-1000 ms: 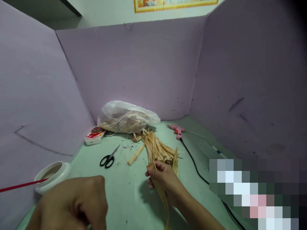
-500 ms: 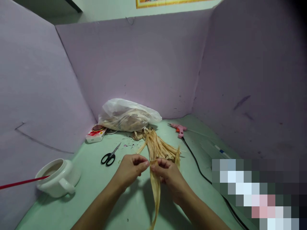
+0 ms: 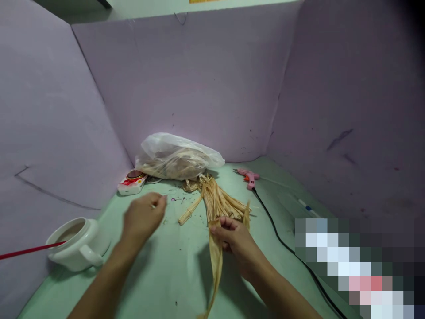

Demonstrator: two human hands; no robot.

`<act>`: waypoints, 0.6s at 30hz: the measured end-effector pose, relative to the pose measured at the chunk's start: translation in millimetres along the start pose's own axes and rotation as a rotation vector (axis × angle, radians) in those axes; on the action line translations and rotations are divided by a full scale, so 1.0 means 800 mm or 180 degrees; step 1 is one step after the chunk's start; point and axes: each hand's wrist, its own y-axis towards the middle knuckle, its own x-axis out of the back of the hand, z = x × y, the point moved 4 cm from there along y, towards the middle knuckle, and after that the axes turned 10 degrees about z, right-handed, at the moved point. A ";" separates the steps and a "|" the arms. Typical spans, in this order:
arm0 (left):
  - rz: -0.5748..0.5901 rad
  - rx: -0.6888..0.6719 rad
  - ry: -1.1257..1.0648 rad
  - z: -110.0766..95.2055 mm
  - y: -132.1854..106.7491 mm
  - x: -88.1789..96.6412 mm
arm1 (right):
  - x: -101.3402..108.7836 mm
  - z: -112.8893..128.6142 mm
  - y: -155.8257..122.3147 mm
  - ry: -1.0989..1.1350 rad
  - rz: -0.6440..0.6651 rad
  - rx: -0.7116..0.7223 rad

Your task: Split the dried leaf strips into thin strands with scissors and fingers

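Observation:
My right hand (image 3: 234,239) pinches the top end of a flat, pale dried-leaf strip (image 3: 215,257), which hangs down toward the table's near edge. Just beyond its fingers lies a bundle of straw-coloured dried strips (image 3: 217,199), fanned toward me. My left hand (image 3: 144,217) is off to the left with fingers curled, somewhat blurred, over the spot where black-handled scissors lay. Those scissors are hidden by it now, and I cannot see whether the fingers hold anything.
A clear plastic bag (image 3: 175,159) of dried material lies at the back, beside a white-and-red packet (image 3: 133,184). Right of the bundle is a pink glue gun (image 3: 249,177) with a black cord (image 3: 279,239). A white pot (image 3: 76,248) with a red stick (image 3: 29,251) stands left. Purple panels (image 3: 199,79) enclose the table.
My left hand has left the strip and moved left onto the scissors' place, covering them. The right hand keeps its pinch on the strip. The view has tilted slightly down.

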 end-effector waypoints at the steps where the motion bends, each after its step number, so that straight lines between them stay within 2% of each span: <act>1: -0.0549 -0.0263 0.0335 0.005 0.005 0.022 | 0.000 0.001 0.000 0.0003 -0.0001 0.0010; 2: -0.0943 -0.0467 0.0436 0.009 0.007 0.039 | -0.001 0.002 -0.001 0.0002 -0.0001 0.0020; 4: -0.1536 -0.0769 0.0113 0.018 0.006 0.062 | -0.002 0.002 -0.001 -0.0004 -0.0004 0.0026; 6: -0.1776 -0.0984 -0.0652 0.023 0.000 0.065 | -0.002 0.001 -0.001 -0.0012 -0.0033 0.0008; 7: -0.1654 -0.1026 -0.1031 0.022 -0.001 0.059 | -0.002 0.000 -0.001 -0.0017 -0.0045 -0.0002; 8: -0.1298 -0.0995 -0.1336 0.020 -0.001 0.048 | -0.002 0.000 -0.001 -0.0024 -0.0049 -0.0007; 10: -0.0136 -0.0749 -0.1629 0.010 0.001 0.014 | -0.002 -0.001 -0.001 -0.0033 -0.0053 -0.0007; 11: 0.0342 -0.0594 -0.1578 0.004 -0.001 -0.004 | -0.002 -0.001 -0.001 -0.0033 -0.0044 -0.0006; 12: 0.0663 -0.0467 -0.1437 -0.001 -0.004 -0.020 | -0.002 -0.001 0.000 -0.0033 -0.0025 -0.0005; 16: 0.0895 -0.0583 -0.0971 -0.029 -0.024 -0.058 | -0.002 0.000 0.000 -0.0029 0.0001 0.0028; 18: 0.1243 -0.0624 -0.1084 -0.041 -0.036 -0.073 | -0.001 0.001 -0.001 -0.0053 -0.0020 0.0047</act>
